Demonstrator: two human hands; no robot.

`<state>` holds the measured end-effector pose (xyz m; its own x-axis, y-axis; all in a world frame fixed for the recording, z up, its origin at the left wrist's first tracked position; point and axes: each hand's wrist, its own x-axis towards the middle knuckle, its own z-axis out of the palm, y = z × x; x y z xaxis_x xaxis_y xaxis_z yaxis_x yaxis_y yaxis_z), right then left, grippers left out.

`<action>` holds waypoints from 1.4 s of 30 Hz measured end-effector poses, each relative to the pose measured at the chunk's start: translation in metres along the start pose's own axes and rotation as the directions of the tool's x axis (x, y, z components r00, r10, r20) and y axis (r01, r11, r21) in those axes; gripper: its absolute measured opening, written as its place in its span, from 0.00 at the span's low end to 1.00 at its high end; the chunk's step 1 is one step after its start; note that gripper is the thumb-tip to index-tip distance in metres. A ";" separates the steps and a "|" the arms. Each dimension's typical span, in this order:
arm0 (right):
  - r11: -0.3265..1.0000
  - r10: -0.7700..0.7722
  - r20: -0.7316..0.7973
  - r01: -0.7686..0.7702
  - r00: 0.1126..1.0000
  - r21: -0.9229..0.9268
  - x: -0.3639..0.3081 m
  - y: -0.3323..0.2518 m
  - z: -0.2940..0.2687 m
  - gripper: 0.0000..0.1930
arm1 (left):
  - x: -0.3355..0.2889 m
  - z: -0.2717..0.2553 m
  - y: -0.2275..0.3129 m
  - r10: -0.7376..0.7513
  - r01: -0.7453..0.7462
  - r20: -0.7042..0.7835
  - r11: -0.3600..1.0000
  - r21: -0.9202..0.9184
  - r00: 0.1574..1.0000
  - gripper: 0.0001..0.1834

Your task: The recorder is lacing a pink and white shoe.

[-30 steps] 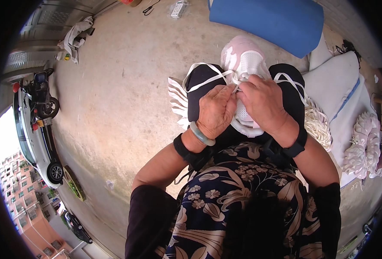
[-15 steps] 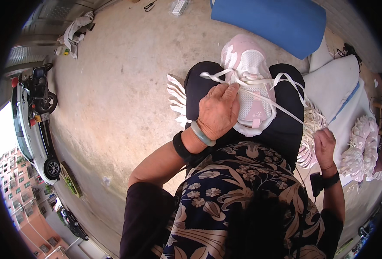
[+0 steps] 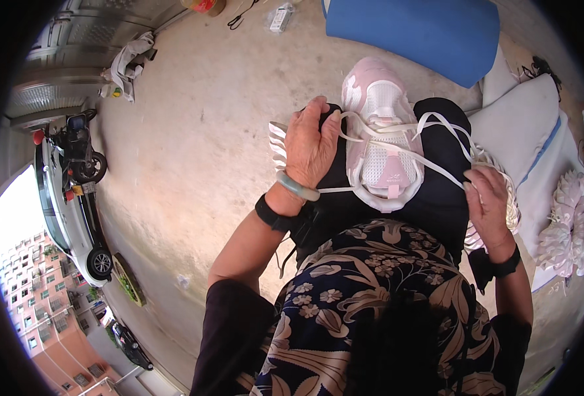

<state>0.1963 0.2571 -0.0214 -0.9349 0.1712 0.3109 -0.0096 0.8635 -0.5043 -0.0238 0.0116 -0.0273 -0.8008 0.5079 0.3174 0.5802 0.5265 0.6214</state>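
A pink and white sneaker (image 3: 388, 162) lies on my lap between my dark-trousered knees, its toe pointing away from me. White shoelaces (image 3: 430, 158) cross over its tongue and run out to both sides. My left hand (image 3: 310, 142) is beside the shoe's left edge, closed on a lace that stretches from the eyelets. On the right, my right hand (image 3: 488, 198) pinches another lace pulled out from the shoe. Behind that hand, partly covered by it, sits a bundle of white laces (image 3: 506, 204).
A blue rolled mat (image 3: 411, 36) lies beyond the shoe. Pale sheets (image 3: 523, 125) cover the floor on the right, with a stack of pink and white shoe pieces (image 3: 566, 224) on them. Striped white pieces (image 3: 277, 144) lie by my left knee. Scissors (image 3: 242, 14) are far off.
My left hand has drawn away from the shoe to the left, pulling a lace with it. My right hand has moved slightly up and inward, still on its lace.
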 end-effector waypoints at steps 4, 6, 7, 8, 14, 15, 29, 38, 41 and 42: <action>0.990 -0.095 0.009 0.094 0.995 0.104 0.029 -0.019 0.014 0.14 | 0.016 0.010 -0.007 0.015 -0.035 0.184 0.994 0.104 0.983 0.15; 0.989 -0.127 -0.003 0.127 0.992 0.079 0.035 -0.024 0.023 0.14 | 0.019 0.019 -0.014 0.059 -0.079 0.173 0.991 0.107 0.983 0.16; 0.988 -0.148 -0.004 0.148 0.989 0.037 0.037 -0.025 0.028 0.15 | 0.020 0.021 -0.014 0.076 -0.105 0.202 0.985 0.137 0.976 0.16; 0.989 -0.145 -0.006 0.145 0.989 0.036 0.039 -0.027 0.030 0.15 | 0.021 0.022 -0.015 0.090 -0.130 0.231 0.978 0.166 0.969 0.16; 0.992 -0.119 0.034 0.117 0.992 0.048 0.040 -0.030 0.036 0.15 | 0.029 0.004 -0.007 -0.216 0.380 0.353 0.772 -0.509 0.911 0.16; 0.992 -0.116 0.035 0.114 0.993 0.049 0.040 -0.030 0.036 0.15 | 0.029 -0.003 -0.002 -0.234 0.438 0.378 0.610 -0.660 0.896 0.16; 0.847 0.069 0.262 -0.195 0.963 0.495 0.017 -0.026 -0.008 0.02 | 0.022 -0.017 0.013 0.128 0.459 0.523 0.337 -0.822 0.843 0.19; 0.741 0.441 0.339 -0.550 0.831 0.385 -0.086 0.077 -0.032 0.05 | 0.000 0.004 0.012 -0.109 0.282 0.308 0.748 -0.601 0.945 0.12; 0.687 0.439 0.387 -0.581 0.810 0.436 -0.072 0.064 -0.034 0.06 | -0.002 0.001 0.010 -0.165 0.304 0.288 0.773 -0.556 0.944 0.11; 0.616 0.479 0.440 -0.648 0.760 0.449 -0.063 0.060 -0.038 0.05 | -0.001 0.000 0.011 -0.158 0.300 0.288 0.774 -0.558 0.945 0.11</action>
<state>0.2679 0.3157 -0.0406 -0.8711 0.3347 -0.3594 0.4403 0.2080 -0.8734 -0.0162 0.0171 -0.0206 -0.8056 0.5924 -0.0047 0.1261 0.1792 0.9757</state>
